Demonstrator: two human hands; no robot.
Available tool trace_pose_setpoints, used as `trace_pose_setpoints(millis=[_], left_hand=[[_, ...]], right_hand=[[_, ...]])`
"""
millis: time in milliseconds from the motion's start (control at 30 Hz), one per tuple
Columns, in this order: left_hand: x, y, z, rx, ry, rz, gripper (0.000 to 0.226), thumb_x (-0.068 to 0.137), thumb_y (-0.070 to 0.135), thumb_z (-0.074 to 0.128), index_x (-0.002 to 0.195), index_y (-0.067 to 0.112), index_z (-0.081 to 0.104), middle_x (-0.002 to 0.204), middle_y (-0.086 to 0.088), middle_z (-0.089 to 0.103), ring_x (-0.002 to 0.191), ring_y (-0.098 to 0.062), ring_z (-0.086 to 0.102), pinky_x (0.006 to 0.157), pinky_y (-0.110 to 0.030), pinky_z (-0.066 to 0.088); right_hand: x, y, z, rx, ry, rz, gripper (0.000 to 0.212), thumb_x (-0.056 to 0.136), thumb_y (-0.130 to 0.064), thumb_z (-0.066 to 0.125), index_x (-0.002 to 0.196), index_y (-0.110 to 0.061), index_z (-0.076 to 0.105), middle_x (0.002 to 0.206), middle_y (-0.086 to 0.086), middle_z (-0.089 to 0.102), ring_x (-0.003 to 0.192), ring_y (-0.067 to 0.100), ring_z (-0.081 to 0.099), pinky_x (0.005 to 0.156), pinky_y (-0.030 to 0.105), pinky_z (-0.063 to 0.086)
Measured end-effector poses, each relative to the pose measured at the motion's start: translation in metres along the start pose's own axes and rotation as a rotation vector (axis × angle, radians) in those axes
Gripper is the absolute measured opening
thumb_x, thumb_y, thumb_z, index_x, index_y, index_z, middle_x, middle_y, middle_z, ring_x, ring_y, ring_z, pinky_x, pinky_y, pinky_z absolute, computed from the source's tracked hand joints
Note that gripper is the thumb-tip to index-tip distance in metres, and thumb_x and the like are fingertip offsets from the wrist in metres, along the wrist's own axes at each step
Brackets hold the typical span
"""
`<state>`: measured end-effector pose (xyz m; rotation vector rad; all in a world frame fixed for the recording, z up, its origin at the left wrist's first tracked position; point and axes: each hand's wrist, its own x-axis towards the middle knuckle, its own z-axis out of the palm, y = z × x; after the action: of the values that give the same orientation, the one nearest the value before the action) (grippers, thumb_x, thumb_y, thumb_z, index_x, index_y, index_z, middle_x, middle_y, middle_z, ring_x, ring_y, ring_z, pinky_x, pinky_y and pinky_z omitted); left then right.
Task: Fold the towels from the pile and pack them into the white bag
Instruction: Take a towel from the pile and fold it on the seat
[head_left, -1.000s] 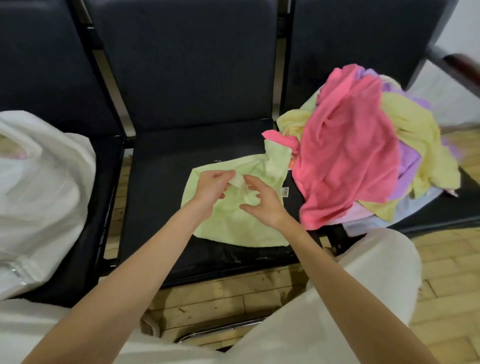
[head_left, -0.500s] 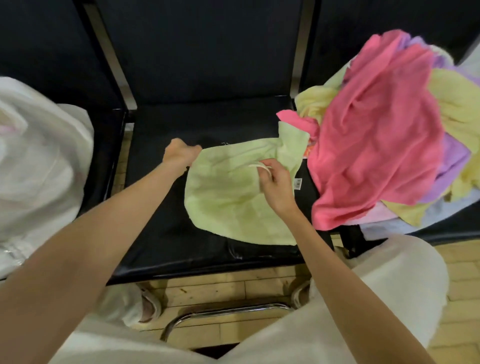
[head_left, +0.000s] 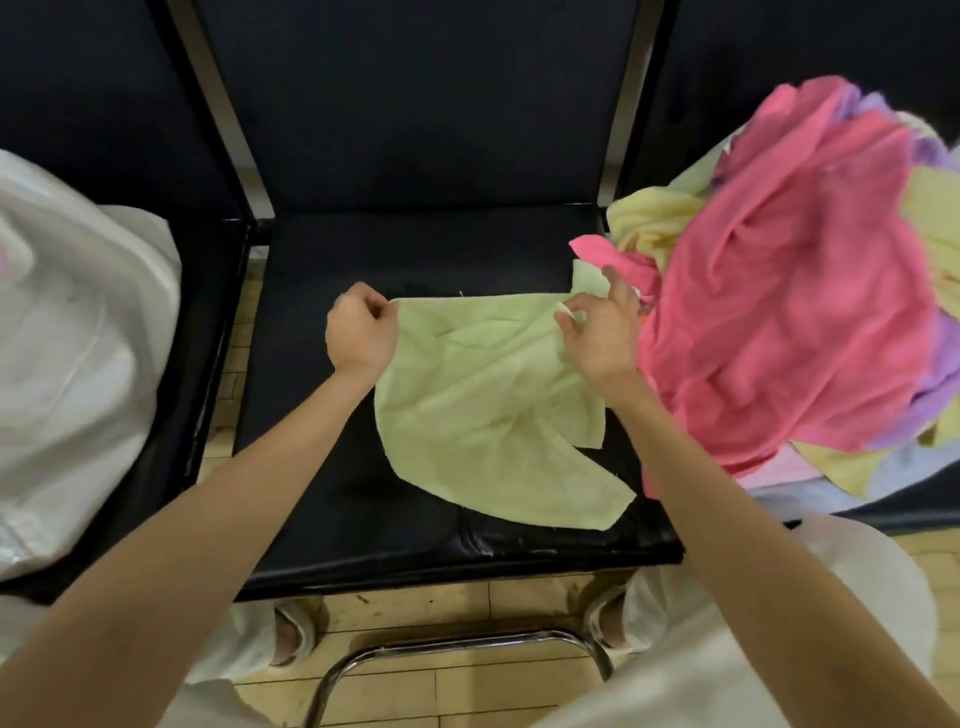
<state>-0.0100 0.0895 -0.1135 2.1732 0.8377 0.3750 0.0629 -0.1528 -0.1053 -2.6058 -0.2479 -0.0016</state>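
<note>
Fingers of your left hand pinch the green towel's upper left corner at mid-frame. Your right hand pinches its upper right edge, beside the towel pile.

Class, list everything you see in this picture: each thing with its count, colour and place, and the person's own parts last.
green towel: one, pale green, spread on middle seat
towel pile: one, pink, yellow and purple, right seat
white bag: one, white, left seat
chairs: three, black, in a row
floor: tan, below
left hand: pinches towel's left corner
right hand: pinches towel's right edge
</note>
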Motion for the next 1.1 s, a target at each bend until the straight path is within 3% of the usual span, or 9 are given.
trace_pose_setpoints(millis=[67,133,267,367,533,700,867,1000,1100], left_hand=[[-0.010,-0.004,-0.010,-0.069,0.050,0.078,0.011,0.090,0.020,0.062,0.084,0.014,0.055,0.080,-0.004,0.064,0.072,-0.022,0.066,0.065,-0.036,0.054],[-0.014,-0.008,-0.020,-0.086,0.078,0.107,0.011,0.091,0.018,0.061,0.083,0.013,0.054,0.077,-0.005,0.063,0.069,-0.022,0.065,0.063,-0.036,0.054],[-0.006,-0.024,-0.042,-0.074,0.113,-0.005,0.011,0.090,0.018,0.060,0.083,0.012,0.054,0.077,-0.008,0.065,0.070,-0.025,0.066,0.066,-0.040,0.056],[-0.005,-0.033,-0.058,-0.046,0.101,-0.103,0.017,0.086,0.023,0.062,0.075,0.016,0.051,0.077,-0.011,0.067,0.072,-0.027,0.068,0.070,-0.042,0.057],[-0.034,-0.049,-0.076,0.051,-0.099,-0.255,0.019,0.086,0.025,0.062,0.077,0.012,0.053,0.071,-0.009,0.062,0.070,-0.027,0.065,0.073,-0.042,0.057],[-0.051,-0.064,-0.089,0.205,-0.284,-0.271,0.017,0.084,0.026,0.062,0.091,0.011,0.066,0.084,-0.009,0.066,0.083,-0.029,0.065,0.073,-0.039,0.055],[-0.049,-0.044,-0.084,0.192,-0.572,-0.309,0.018,0.082,0.006,0.061,0.097,0.016,0.064,0.094,-0.003,0.061,0.089,-0.017,0.060,0.058,-0.023,0.050],[-0.036,-0.023,-0.075,-0.197,-0.365,-0.544,0.015,0.093,0.005,0.048,0.102,0.005,0.060,0.087,-0.007,0.055,0.076,-0.018,0.053,0.058,-0.027,0.048],[-0.031,-0.012,-0.074,-0.640,-0.258,-0.764,0.018,0.094,0.002,0.035,0.097,0.005,0.052,0.090,-0.010,0.053,0.086,-0.024,0.055,0.070,-0.036,0.052]], right_hand=[[0.023,0.003,0.005,-0.063,-0.140,0.047,0.019,0.092,-0.024,0.059,0.099,-0.011,0.072,0.155,0.016,0.017,0.145,0.028,0.012,0.116,0.034,0.015],[0.034,0.006,0.011,-0.131,-0.206,0.073,0.018,0.090,-0.022,0.060,0.098,-0.012,0.072,0.150,0.016,0.029,0.141,0.029,0.020,0.114,0.034,0.017],[0.022,-0.003,0.004,-0.140,-0.062,0.093,0.025,0.087,-0.015,0.061,0.063,-0.009,0.062,0.091,0.016,0.064,0.102,0.034,0.056,0.095,0.040,0.040],[0.001,-0.005,-0.004,-0.152,-0.008,0.035,0.041,0.085,-0.013,0.063,0.047,-0.013,0.046,0.065,0.007,0.053,0.074,0.028,0.056,0.082,0.040,0.047],[-0.030,0.005,-0.002,-0.114,-0.251,-0.055,0.046,0.082,-0.011,0.062,0.046,-0.015,0.033,0.048,0.001,0.037,0.054,0.021,0.044,0.057,0.030,0.033],[-0.038,-0.013,-0.020,0.548,-0.124,0.077,0.008,0.092,-0.004,0.055,0.088,-0.001,0.061,0.073,0.008,0.060,0.062,0.018,0.055,0.058,0.029,0.048],[-0.047,-0.027,-0.028,0.893,-0.171,0.250,0.014,0.097,-0.008,0.048,0.089,-0.016,0.056,0.078,0.004,0.057,0.072,0.016,0.058,0.068,0.028,0.052],[-0.046,-0.023,-0.027,0.719,-0.032,0.247,0.015,0.094,-0.014,0.054,0.080,-0.014,0.058,0.077,0.004,0.058,0.078,0.020,0.058,0.077,0.036,0.051],[-0.041,-0.020,-0.027,0.854,-0.067,0.332,0.010,0.094,-0.015,0.056,0.090,-0.009,0.061,0.089,0.008,0.066,0.090,0.028,0.066,0.083,0.038,0.055]])
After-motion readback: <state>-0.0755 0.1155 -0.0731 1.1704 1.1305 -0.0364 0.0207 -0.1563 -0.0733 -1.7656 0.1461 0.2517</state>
